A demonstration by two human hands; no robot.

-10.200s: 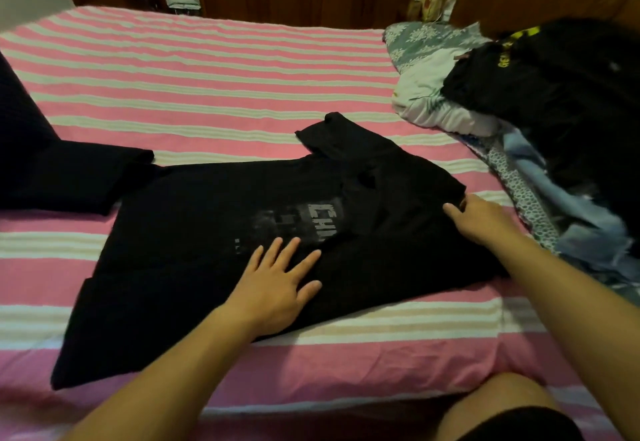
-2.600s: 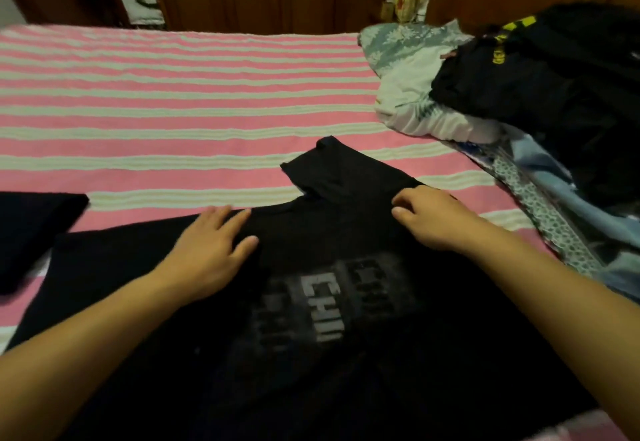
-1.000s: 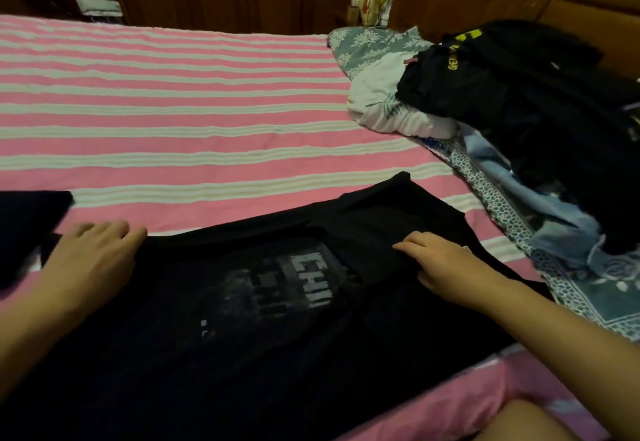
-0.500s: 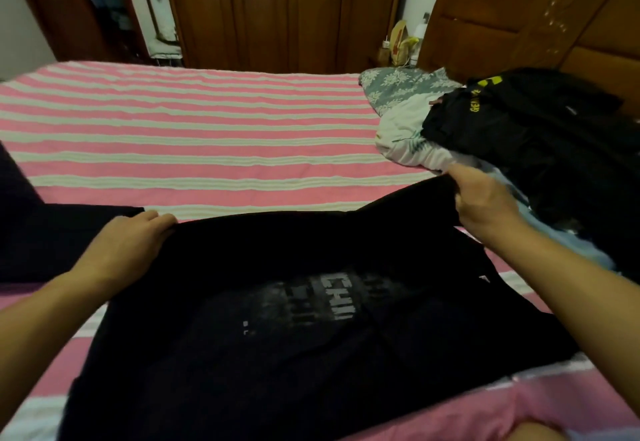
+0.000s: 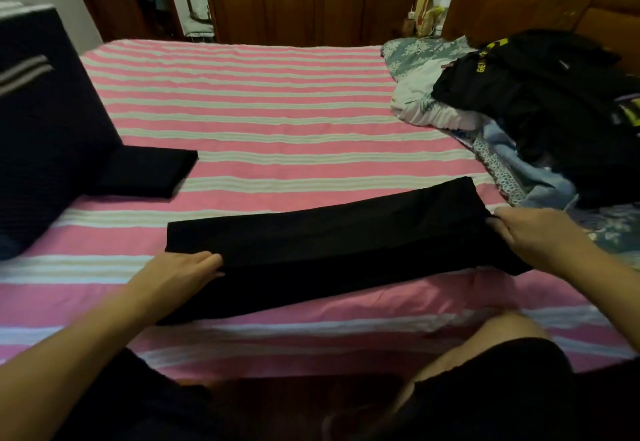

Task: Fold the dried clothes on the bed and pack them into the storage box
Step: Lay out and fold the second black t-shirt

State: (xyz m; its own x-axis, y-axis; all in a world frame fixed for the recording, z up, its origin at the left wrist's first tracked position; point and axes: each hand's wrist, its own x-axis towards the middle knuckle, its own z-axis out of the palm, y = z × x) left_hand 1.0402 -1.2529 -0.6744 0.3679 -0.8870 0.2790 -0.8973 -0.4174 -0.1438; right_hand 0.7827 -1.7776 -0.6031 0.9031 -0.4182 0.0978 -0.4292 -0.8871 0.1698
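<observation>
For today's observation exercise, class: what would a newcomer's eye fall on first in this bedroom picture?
First, the long black shirt folded into a strip across the pink striped bed, with the left hand at one end and the right hand at the other. Next, the heap of unfolded clothes at the right, and the dark storage box at the left beside a folded black garment.

Only one bit of lettering shows: yellow letters "GE" (the rest hidden by folds) on the black garment (image 5: 540,94) heaped at the bed's far right.
</observation>
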